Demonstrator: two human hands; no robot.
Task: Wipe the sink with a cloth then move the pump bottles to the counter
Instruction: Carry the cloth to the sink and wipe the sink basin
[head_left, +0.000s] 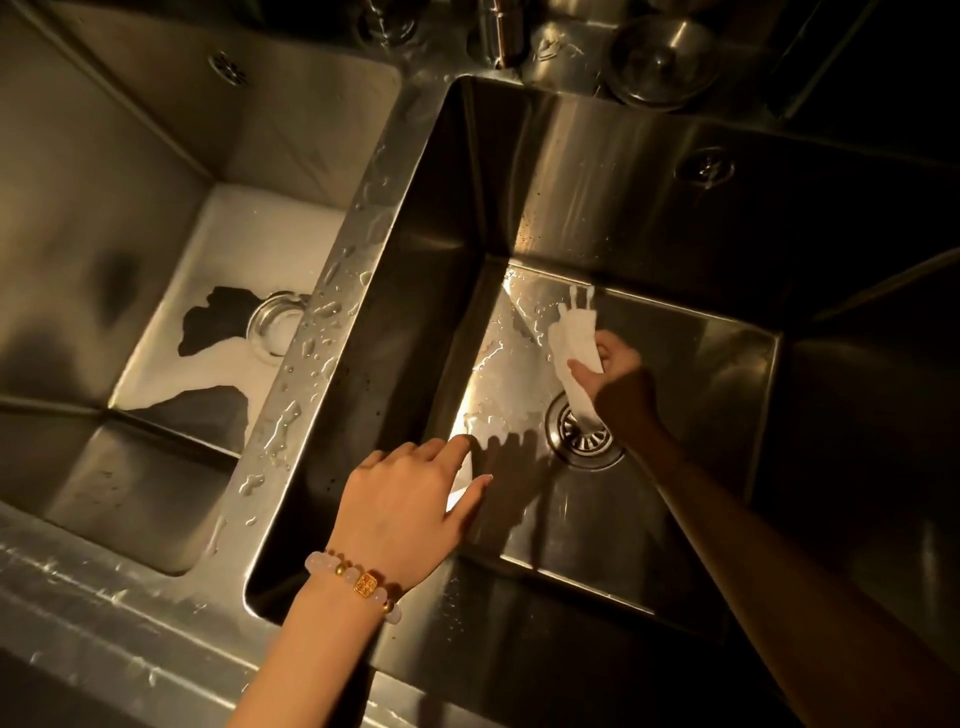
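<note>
Wiping is judged in progress: a crumpled white cloth (575, 347) is gripped by the right hand (618, 370) on the wet floor of the rectangular stainless-steel sink (701, 358), the left hand (410, 499) is held slack and empty, and no pump bottles are seen, their transfer outstanding.

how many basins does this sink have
2: the left basin, with white foam on its floor, and the right basin, where the right hand holds the cloth.

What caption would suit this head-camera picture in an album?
Right hand holds a white cloth low in the right sink basin by the drain; left hand open nearby.
</note>
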